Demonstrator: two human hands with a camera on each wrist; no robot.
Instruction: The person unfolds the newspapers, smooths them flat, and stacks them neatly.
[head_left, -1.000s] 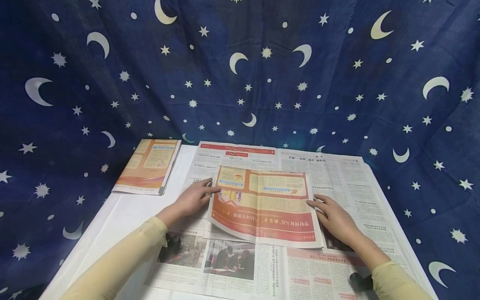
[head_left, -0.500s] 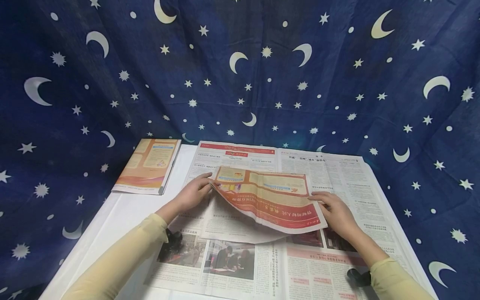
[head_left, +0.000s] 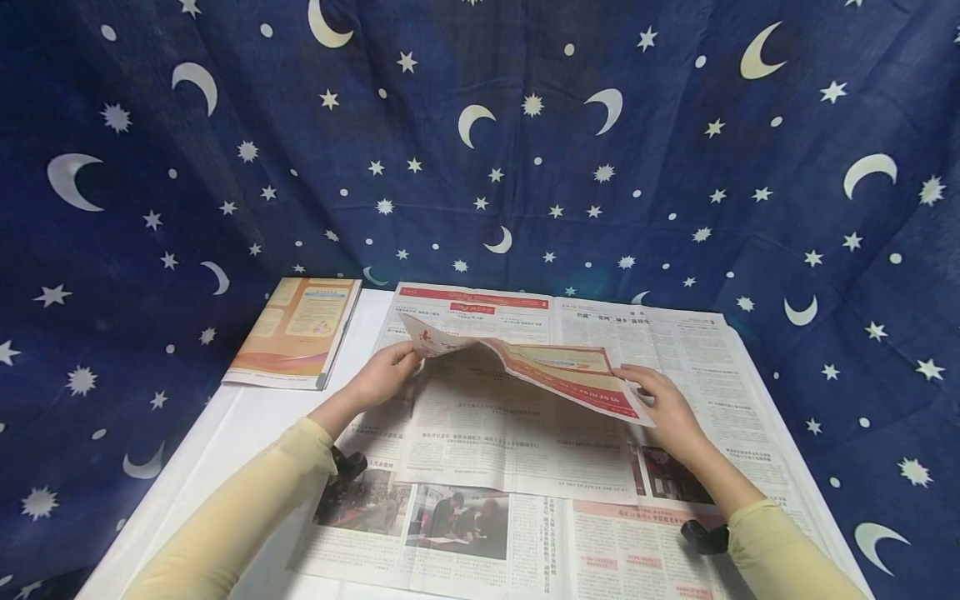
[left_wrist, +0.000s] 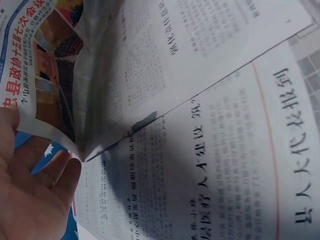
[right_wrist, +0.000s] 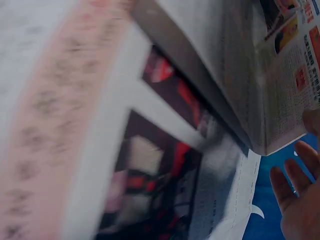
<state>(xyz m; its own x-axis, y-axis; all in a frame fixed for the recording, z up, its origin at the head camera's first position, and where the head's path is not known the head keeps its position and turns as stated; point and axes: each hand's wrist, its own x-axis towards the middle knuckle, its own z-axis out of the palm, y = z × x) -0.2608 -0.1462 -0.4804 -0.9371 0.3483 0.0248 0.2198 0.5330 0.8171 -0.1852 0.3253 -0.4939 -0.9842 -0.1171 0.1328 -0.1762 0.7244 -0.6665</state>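
Observation:
A smaller folded newspaper (head_left: 480,437) with orange and red print lies on top of a spread-out one. Its upper leaf (head_left: 573,367) is raised and bowed, the near edge lifted off the lower leaf. My left hand (head_left: 381,377) pinches the leaf's left edge, where the corner curls up and over. In the left wrist view, the thumb of that hand (left_wrist: 37,200) lies over the paper with fingers beneath. At the opposite edge, my right hand (head_left: 667,408) grips the leaf between thumb and fingers; the right wrist view shows the fold (right_wrist: 257,147) beside these fingertips (right_wrist: 282,182).
Under the folded paper, a large open newspaper (head_left: 697,400) covers much of the white table (head_left: 202,467). A folded orange newspaper (head_left: 296,333) lies at the table's back left. A dark blue curtain (head_left: 420,217) with moons and stars hangs behind and at both sides.
The upper leaf has risen from lying flat, its near edge lifted away from me, uncovering printed text on the lower leaf. Its left corner now curls over; both hands have moved slightly up.

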